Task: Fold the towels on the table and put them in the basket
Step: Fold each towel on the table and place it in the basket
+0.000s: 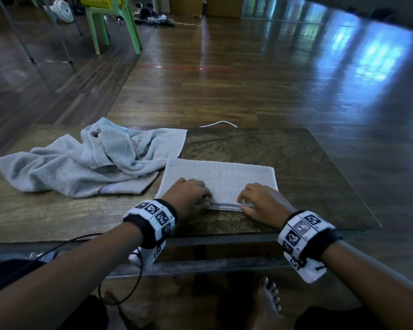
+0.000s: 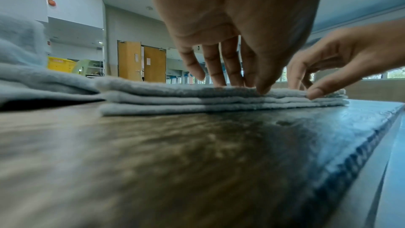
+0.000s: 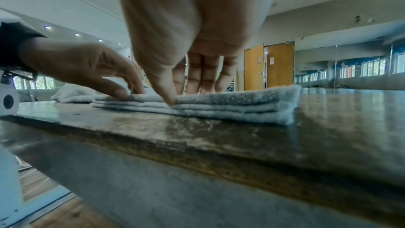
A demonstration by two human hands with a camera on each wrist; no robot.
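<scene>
Far off at 11 o'clock, yellow basket (image 1: 100,1) perched on green chair (image 1: 112,25), top cut off by the frame edge, contents out of sight. Near centre of the tabletop (image 1: 296,167), folded towel (image 1: 218,179) lying flat as a pale grey rectangle, stacked in three or four even layers as seen from the wrist views, terry nap visible, near edge toward 6 o'clock. Left hand (image 1: 188,196) at the near edge, fingers straight down on the top layer, thumb tip at the layer edge; whether pinching or only pressing, cannot tell. Right hand (image 1: 262,202) just beside it toward 3 o'clock, fingertips on top and thumb pressed into the stacked edges; again cannot tell whether grasping or merely pressing. At 10 o'clock, crumpled towel (image 1: 88,163) heaped in loose folds, one corner touching the folded towel's far left corner, a small dark checked trim showing at its hem. White cable (image 1: 219,123) peeking past the far tabletop edge.
</scene>
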